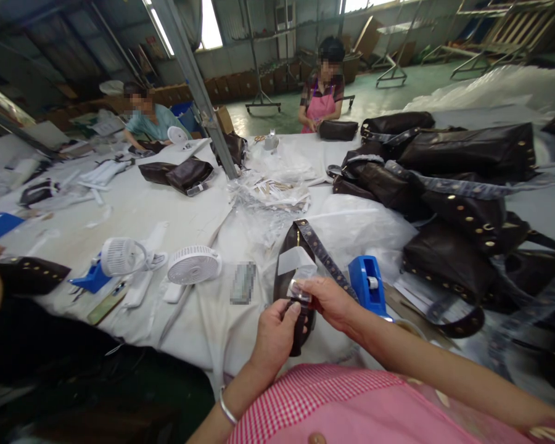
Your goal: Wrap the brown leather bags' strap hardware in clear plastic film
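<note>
A dark brown leather handbag [283,287] stands on end on the table before me, its zip edge with brass-coloured metal at the top. My left hand [276,333] is closed round the near part of the bag, thumb on top. My right hand [327,300] pinches a small shiny piece [294,287], seemingly clear plastic, against the bag; its exact kind is not clear. A white slip of paper [296,261] lies over the bag's side. The studded strap [322,250], wrapped in clear film, runs down the right side. Beside it stands a blue tape dispenser [369,287].
More brown handbags [448,246] are heaped on the right. White fans [194,265], a second blue dispenser [95,276] and a blurred rectangular object [243,283] lie left. Plastic film and paper scraps [272,191] lie ahead by a metal post [198,86]. Co-workers sit across and at left.
</note>
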### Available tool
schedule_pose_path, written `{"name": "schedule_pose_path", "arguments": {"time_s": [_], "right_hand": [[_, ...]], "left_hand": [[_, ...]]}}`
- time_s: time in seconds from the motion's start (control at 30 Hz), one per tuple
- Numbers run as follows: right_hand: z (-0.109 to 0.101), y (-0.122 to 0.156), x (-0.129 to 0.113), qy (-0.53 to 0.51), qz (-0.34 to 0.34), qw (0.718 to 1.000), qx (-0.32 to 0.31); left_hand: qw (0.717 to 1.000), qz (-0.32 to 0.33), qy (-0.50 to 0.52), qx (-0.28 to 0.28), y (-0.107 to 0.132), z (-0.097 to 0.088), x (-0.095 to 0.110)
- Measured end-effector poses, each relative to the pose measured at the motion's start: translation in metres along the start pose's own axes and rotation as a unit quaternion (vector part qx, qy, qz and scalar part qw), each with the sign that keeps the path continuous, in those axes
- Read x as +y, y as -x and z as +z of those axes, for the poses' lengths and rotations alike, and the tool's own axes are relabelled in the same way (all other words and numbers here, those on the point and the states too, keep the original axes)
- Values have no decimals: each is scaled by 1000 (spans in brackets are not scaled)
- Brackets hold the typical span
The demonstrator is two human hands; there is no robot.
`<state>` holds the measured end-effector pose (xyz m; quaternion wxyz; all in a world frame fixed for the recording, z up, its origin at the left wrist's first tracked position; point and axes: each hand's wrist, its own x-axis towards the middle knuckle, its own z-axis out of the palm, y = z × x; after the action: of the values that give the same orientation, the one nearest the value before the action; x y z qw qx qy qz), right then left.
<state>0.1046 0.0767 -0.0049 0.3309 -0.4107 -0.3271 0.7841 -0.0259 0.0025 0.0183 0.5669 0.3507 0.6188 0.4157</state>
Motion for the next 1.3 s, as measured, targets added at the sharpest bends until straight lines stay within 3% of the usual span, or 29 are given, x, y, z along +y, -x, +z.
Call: {"name": "schedule_pose_path", "arguments": {"time_s": [0.17,0.27,0.53,0.7,0.77,0.83,0.97,1.07,1.13,1.3], "right_hand": [[2,4,6,-3,2,1000,-25],[2,7,7,20,-3,1000,-3],[-3,0,11,38,-20,999,25],[-11,3,11,180,-53,981,45],[-14,7,4,283,-134,945,94],[-16,12,-6,395,-251,877,111],[-11,16,-21,549,-423,720,31],[-6,16,-23,630,-459,627,20],[-3,16,-23,665,-466,583,23],[4,18,-21,710,-470,524,21]], "left_hand": [[998,22,-43,46,0,1,2],[997,28,-41,62,-2,1,1],[996,17,87,-17,-8,-3,-4],[995,27,83,41,-12,-6,-7],[995,28,74,59,-14,-6,-8],[995,30,55,75,-15,-5,-8],[996,49,17,77,-17,-1,-6],[995,60,-10,80,-18,1,-8],[994,65,-24,84,-19,1,-10],[991,83,-52,97,-19,2,-9]]}}
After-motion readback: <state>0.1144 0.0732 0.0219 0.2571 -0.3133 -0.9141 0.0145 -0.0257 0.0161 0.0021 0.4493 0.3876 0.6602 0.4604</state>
